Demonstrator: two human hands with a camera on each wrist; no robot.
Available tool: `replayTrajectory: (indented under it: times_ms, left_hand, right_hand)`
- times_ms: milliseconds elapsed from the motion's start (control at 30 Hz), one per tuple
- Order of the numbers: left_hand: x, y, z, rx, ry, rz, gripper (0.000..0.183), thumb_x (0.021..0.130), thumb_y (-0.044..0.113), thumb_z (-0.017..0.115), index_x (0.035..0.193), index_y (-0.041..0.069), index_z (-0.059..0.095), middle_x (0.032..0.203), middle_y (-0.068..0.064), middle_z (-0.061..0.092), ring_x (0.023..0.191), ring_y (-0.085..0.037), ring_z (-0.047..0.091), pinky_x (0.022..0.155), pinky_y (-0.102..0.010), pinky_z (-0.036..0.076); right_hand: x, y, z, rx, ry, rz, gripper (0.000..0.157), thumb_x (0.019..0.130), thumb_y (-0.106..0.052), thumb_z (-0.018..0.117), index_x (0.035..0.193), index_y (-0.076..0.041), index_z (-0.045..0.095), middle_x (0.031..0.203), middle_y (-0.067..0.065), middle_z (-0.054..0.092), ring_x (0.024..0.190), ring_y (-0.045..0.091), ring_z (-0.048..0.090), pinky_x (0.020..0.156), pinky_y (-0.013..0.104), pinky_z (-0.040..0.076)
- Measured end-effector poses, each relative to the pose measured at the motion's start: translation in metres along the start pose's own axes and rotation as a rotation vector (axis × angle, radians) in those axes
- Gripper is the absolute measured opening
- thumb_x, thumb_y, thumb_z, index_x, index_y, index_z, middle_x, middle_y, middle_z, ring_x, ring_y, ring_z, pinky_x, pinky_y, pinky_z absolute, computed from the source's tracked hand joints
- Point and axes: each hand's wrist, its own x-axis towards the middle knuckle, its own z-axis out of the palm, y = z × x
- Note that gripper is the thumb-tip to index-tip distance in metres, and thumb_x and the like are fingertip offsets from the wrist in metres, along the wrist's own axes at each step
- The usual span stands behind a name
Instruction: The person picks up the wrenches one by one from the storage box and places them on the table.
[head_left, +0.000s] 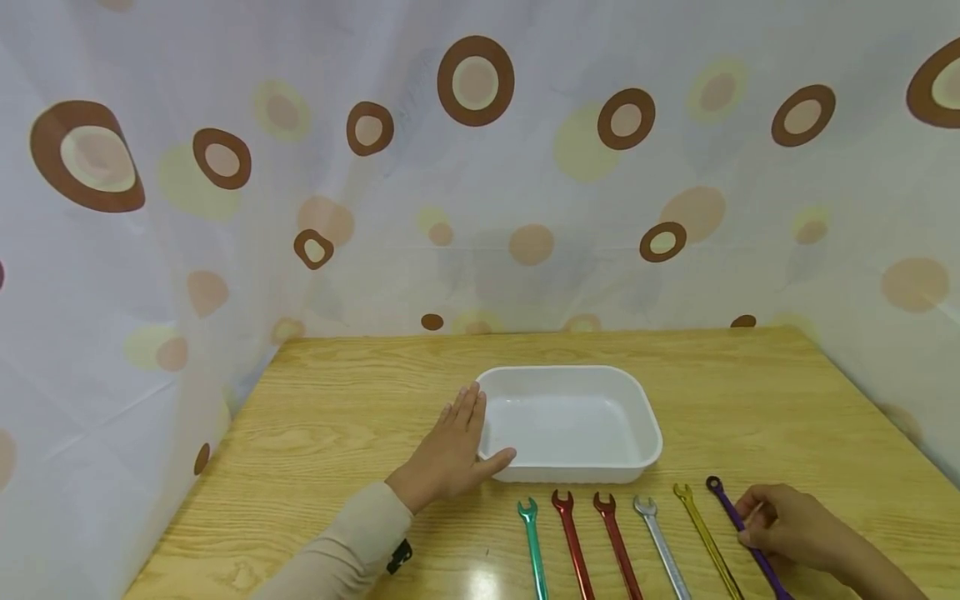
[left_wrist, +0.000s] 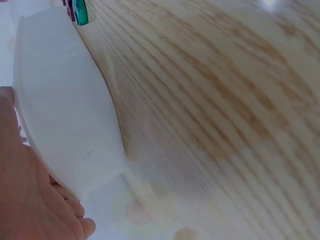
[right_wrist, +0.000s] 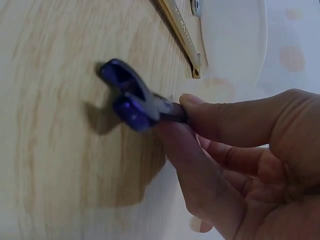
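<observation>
My left hand (head_left: 450,454) lies against the left rim of a white plastic tray (head_left: 570,475), fingers straight along the edge and thumb over the near corner. In the left wrist view the palm meets the wall of the tray (left_wrist: 70,100). At the right, my right hand (head_left: 787,527) pinches a purple combination wrench (head_left: 731,507) between thumb and fingers, its ring end pointing away from me. The right wrist view shows the wrench's purple open end (right_wrist: 132,110) over the wood, casting a shadow. Beside it lies a yellow wrench (head_left: 705,533).
A row of wrenches lies in front of the tray: a green wrench (head_left: 533,542), two red ones including the left red wrench (head_left: 572,537), and a silver wrench (head_left: 660,542). The wooden table (head_left: 360,375) ends at a patterned curtain (head_left: 405,192).
</observation>
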Motion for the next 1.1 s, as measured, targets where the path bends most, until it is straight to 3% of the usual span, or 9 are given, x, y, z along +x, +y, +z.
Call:
replayTrajectory:
  times_ms: [267,467,600,1100]
  left_hand:
    - [0.000,0.000,-0.001,-0.002,0.008,0.002,0.095,0.093,0.069,0.029,0.152,-0.002,0.008,0.160,-0.016,0.000,0.147,-0.030,0.002,0.117,-0.046,0.013]
    - [0.000,0.000,0.000,0.006,0.011,-0.003,0.096,0.093,0.070,0.030,0.152,-0.003,0.009,0.160,-0.016,0.001,0.147,-0.030,0.002,0.117,-0.045,0.014]
    - [0.000,0.000,0.001,0.024,0.001,-0.012,0.096,0.092,0.071,0.028,0.152,-0.002,0.008,0.160,-0.015,0.000,0.147,-0.029,0.002,0.118,-0.045,0.013]
    - [0.000,0.004,0.001,0.013,0.006,0.002,0.096,0.093,0.070,0.030,0.152,-0.003,0.010,0.160,-0.016,0.002,0.147,-0.030,0.003,0.117,-0.046,0.014]
  right_hand:
    - [0.002,-0.005,0.000,-0.074,0.032,0.000,0.019,0.083,-0.006,0.071,0.093,0.006,0.059,0.073,0.003,0.058,0.060,0.015,0.059,0.051,0.027,0.052]
    - [0.002,-0.012,0.002,-0.150,0.073,0.065,0.017,0.081,-0.008,0.074,0.087,0.001,0.061,0.070,0.002,0.059,0.059,0.016,0.060,0.050,0.028,0.051]
    - [0.001,-0.013,0.005,-0.158,0.078,0.101,0.018,0.081,-0.011,0.075,0.084,-0.001,0.061,0.070,0.002,0.059,0.061,0.016,0.059,0.052,0.028,0.052]
    - [-0.006,-0.008,0.005,-0.104,0.061,0.076,0.017,0.082,-0.009,0.074,0.084,0.002,0.061,0.071,0.002,0.060,0.063,0.017,0.060,0.051,0.027,0.053]
